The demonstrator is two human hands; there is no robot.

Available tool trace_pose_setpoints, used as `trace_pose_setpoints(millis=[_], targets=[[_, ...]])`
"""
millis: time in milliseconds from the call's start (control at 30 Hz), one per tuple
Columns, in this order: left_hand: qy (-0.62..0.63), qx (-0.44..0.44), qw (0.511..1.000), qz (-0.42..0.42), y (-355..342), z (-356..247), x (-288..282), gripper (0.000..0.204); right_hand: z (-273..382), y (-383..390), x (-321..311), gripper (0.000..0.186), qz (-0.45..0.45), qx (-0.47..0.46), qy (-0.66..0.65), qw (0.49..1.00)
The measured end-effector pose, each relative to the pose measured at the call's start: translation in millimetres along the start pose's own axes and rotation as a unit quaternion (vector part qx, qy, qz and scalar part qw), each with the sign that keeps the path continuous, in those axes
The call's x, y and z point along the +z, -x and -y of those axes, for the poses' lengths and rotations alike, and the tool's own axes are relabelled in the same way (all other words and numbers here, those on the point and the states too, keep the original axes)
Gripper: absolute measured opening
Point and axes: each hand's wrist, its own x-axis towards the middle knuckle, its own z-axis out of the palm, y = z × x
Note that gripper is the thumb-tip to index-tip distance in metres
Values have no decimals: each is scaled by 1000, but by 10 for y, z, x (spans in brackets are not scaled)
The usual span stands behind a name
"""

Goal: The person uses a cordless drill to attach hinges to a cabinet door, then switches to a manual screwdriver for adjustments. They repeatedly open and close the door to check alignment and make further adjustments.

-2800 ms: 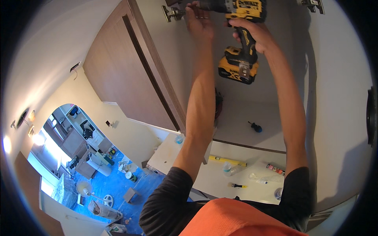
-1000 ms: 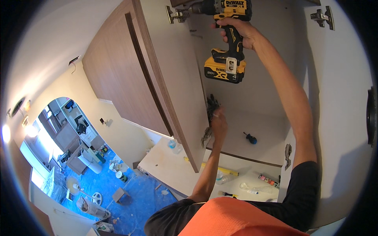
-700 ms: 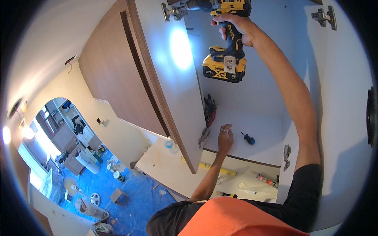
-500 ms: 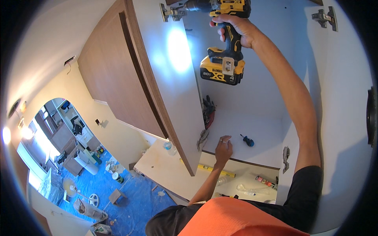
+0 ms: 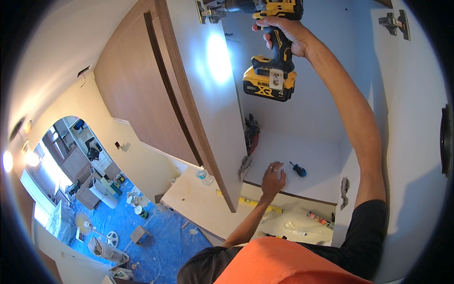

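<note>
The right hand (image 5: pixel 289 34) is clenched round the grip of a yellow and black cordless drill (image 5: pixel 268 52), held high at the hinge (image 5: pixel 209 13) on the cabinet door (image 5: pixel 208 94); the left hand (image 5: pixel 273 174), fingers loose and empty, rests on the cabinet shelf (image 5: pixel 312 165), just left of a blue-handled screwdriver (image 5: pixel 298 169).

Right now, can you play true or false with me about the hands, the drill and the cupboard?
1. The right hand holds a yellow and black drill up high. True.
2. The drill points at the hinge at the top of the cupboard door. True.
3. The left hand is gripping the blue screwdriver. False: the hand rests on the cupboard floor beside it, and the screwdriver lies apart.
4. The cupboard door is closed. False: it stands open.
5. The floor covering far below is red. False: it is blue.
</note>
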Motion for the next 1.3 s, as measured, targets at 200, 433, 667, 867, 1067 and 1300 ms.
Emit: trace_pose_setpoints(millis=[200, 433, 667, 867, 1067, 1300], targets=[[15, 1, 1000, 7, 1, 26, 22, 28, -21, 3, -16, 34, -5, 9, -7, 1000], [-1, 43, 999, -5, 8, 49, 38, 29, -38, -48, -8, 35, -7, 15, -5, 1000], [-7, 36, 999, -3, -4, 18, 31, 30, -25, -10, 77, 38, -44, -20, 24, 999], [7, 37, 999, -10, 7, 38, 29, 30, -3, -37, 26, 32, -18, 15, -35, 999], [11, 35, 999, -10, -16, 113, 5, 31, 13, -39, -19, 30, 10, -6, 14, 1000], [3, 15, 1000, 21, -1, 136, 16, 30, -9, -37, -46, 30, 10, -3, -6, 1000]])
